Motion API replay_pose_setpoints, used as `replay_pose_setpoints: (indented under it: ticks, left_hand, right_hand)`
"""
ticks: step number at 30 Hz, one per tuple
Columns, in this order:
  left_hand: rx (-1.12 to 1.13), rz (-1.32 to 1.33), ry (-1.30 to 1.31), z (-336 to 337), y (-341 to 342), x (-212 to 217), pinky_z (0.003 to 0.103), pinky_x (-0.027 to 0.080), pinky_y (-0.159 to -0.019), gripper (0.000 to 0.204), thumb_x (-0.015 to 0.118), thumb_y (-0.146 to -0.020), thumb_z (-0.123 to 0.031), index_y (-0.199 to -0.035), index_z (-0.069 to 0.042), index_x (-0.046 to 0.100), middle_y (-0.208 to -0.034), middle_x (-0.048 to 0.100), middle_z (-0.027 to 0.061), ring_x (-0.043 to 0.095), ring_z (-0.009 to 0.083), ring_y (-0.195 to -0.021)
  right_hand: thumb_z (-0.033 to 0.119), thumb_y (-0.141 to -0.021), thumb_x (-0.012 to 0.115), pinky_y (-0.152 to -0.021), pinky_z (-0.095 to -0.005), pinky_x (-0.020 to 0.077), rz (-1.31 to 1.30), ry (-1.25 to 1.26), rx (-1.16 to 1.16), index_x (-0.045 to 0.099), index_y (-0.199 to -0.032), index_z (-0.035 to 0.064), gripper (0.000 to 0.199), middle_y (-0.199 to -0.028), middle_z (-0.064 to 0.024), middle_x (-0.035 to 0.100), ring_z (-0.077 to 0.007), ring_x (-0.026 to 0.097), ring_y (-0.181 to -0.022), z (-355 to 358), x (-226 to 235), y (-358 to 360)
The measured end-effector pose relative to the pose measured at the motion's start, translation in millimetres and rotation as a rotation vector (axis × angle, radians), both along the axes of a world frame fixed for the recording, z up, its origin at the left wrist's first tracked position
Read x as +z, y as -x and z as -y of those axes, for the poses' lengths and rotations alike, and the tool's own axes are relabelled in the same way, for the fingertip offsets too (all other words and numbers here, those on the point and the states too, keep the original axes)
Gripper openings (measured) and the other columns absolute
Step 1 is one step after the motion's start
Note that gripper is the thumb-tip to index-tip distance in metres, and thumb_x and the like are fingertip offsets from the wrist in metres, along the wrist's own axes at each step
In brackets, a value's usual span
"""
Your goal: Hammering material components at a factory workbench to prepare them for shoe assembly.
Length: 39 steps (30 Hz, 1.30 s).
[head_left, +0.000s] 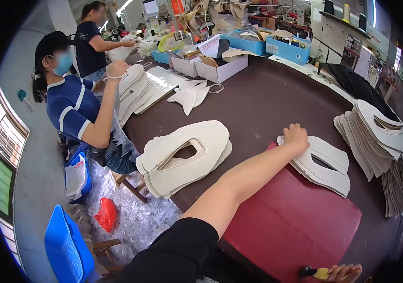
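My left hand (296,135) reaches across the table and lies on the near-left end of a low stack of cream shoe-upper pieces (324,167), fingers curled over the top piece's edge. That stack sits at the far corner of a red mat (296,217). At the bottom edge, my right hand (347,272) is only partly in view and grips a small tool with a black and yellow handle (315,272); the tool's tip touches the mat.
Another cream stack (187,155) lies left on the brown table (258,108); a tall fanned pile (380,141) stands right. A co-worker in a blue striped shirt (72,111) handles pieces (135,89). White boxes (220,68), blue bins (286,49), a blue chair (67,250).
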<state>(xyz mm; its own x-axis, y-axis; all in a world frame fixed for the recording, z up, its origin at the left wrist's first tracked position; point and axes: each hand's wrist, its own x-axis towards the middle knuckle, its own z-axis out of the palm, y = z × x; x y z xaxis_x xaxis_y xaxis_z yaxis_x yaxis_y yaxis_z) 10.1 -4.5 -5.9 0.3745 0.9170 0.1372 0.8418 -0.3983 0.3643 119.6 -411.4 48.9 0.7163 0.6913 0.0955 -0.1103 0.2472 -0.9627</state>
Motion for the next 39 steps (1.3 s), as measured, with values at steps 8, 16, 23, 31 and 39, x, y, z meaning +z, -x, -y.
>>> replay_pose_setpoints:
  ticks: [8,16,23,31,39]
  left_hand:
    - [-0.234,0.203,-0.708,8.1,19.3,19.6,0.036,0.042,-0.078,0.022,0.065,-0.085,-0.026,-0.095,-0.007,0.058,-0.087,0.064,0.0093,0.058,0.0257,-0.085]
    - [-0.463,0.688,0.08,139.0,121.3,143.1,0.031,0.044,-0.059,0.014,0.059,-0.09,-0.019,-0.093,-0.007,0.054,-0.074,0.061,0.0048,0.055,0.0194,-0.061]
    - [-0.3,-0.166,-0.031,190.2,204.1,56.3,0.037,0.048,-0.076,0.018,0.064,-0.085,-0.021,-0.096,-0.011,0.055,-0.094,0.064,0.0041,0.063,0.025,-0.085]
    - [-1.098,0.087,-0.024,231.6,132.6,35.1,0.035,0.045,-0.088,0.027,0.071,-0.078,-0.027,-0.098,-0.013,0.06,-0.114,0.056,0.0,0.054,0.0213,-0.104]
    - [-1.142,0.216,-0.44,249.7,134.9,13.3,0.032,0.044,-0.078,0.012,0.069,-0.077,-0.014,-0.079,-0.008,0.059,-0.099,0.057,0.0045,0.051,0.0208,-0.087]
  right_hand:
    - [0.056,-0.082,0.054,-0.05,-0.0242,0.0254,-0.01,-0.092,-0.049,0.039,-0.064,0.0237,0.04,-0.046,0.0084,0.03,-0.0073,0.025,-0.041,-22.5,14.8,18.1]
    - [0.036,-0.099,0.043,-0.046,-0.0208,0.0301,0.005,-0.324,-0.215,0.042,-0.079,0.0175,0.027,-0.05,0.0072,0.031,-0.0047,0.027,-0.04,-15.9,21.7,20.6]
    - [0.032,-0.107,0.031,-0.046,-0.0212,0.036,0.12,-0.38,-0.037,0.046,-0.091,0.0137,0.028,-0.05,0.006,0.029,-0.0048,0.029,-0.037,-7.9,31.4,27.3]
    - [0.031,-0.107,0.033,-0.042,-0.0236,0.0366,0.263,-0.18,0.288,0.048,-0.093,0.0101,0.029,-0.049,0.0047,0.031,-0.0068,0.031,-0.036,-31.7,29.1,84.6]
    - [0.022,-0.103,0.043,-0.044,-0.0229,0.0388,0.378,-0.108,0.424,0.05,-0.098,0.0022,0.021,-0.06,-0.0018,0.046,-0.0088,0.04,-0.042,-47.0,26.2,84.6]
